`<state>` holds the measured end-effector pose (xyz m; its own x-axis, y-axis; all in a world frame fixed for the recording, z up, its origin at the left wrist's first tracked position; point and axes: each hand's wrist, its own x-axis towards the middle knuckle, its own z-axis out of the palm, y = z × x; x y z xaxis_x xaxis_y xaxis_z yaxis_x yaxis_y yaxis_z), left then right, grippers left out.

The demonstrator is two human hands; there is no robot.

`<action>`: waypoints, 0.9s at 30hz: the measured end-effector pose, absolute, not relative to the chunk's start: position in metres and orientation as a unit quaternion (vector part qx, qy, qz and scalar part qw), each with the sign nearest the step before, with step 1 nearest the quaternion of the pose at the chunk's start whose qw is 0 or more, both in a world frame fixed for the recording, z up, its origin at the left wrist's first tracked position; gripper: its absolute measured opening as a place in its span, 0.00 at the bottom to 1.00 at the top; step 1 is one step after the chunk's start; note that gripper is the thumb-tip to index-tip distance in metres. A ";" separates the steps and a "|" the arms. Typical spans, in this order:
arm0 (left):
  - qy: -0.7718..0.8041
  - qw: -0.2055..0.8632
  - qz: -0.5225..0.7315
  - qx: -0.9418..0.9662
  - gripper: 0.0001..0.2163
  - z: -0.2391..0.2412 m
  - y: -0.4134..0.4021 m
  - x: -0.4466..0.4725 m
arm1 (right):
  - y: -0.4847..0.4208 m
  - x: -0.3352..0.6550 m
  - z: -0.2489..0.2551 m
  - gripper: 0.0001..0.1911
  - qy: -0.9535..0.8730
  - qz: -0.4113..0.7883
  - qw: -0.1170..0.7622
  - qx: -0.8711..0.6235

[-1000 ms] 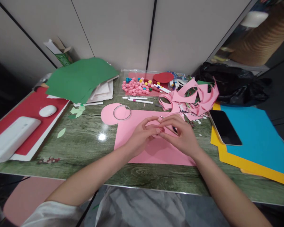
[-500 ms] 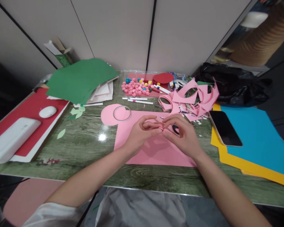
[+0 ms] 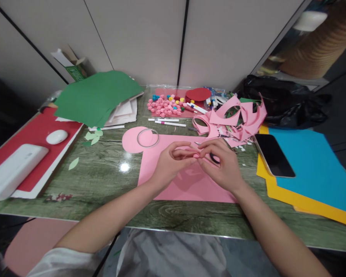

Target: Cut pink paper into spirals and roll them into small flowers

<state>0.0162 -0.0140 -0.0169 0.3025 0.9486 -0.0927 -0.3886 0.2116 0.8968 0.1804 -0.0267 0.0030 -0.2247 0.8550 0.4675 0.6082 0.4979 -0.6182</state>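
Observation:
Between my two hands is a small pink paper roll (image 3: pixel 196 156), coiled like the pink pieces in the tray. My left hand (image 3: pixel 171 161) pinches it from the left with thumb and fingers. The fingertips of my right hand (image 3: pixel 222 163) close on its right side. Both hands are above a pink paper sheet (image 3: pixel 187 188) lying on the table. Scissors (image 3: pixel 214 158) lie partly hidden behind my right hand, a black handle showing. A thin metal ring (image 3: pixel 148 137) rests across a pink paper disc (image 3: pixel 132 139) and the sheet's corner.
Behind is a clear tray (image 3: pixel 145 109) with many small pink coils (image 3: pixel 164 105). Pink paper scraps (image 3: pixel 233 115) heap at the right, near a phone (image 3: pixel 273 154) on blue paper (image 3: pixel 320 165). Green paper (image 3: pixel 95 96), a white mouse (image 3: pixel 57 136) and pens (image 3: pixel 168 123) lie around.
The view has shifted very slightly. My hands keep the same grip on the pink paper roll, with barely any finger movement.

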 end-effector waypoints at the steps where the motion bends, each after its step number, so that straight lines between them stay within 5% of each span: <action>1: 0.345 0.698 0.479 0.406 0.18 -0.017 -0.014 0.016 | -0.027 0.180 0.003 0.05 -0.768 0.152 0.401 -0.476; 27: 0.344 0.651 0.499 0.457 0.15 -0.016 -0.011 0.014 | -0.026 0.179 0.001 0.09 -0.745 0.169 0.444 -0.468</action>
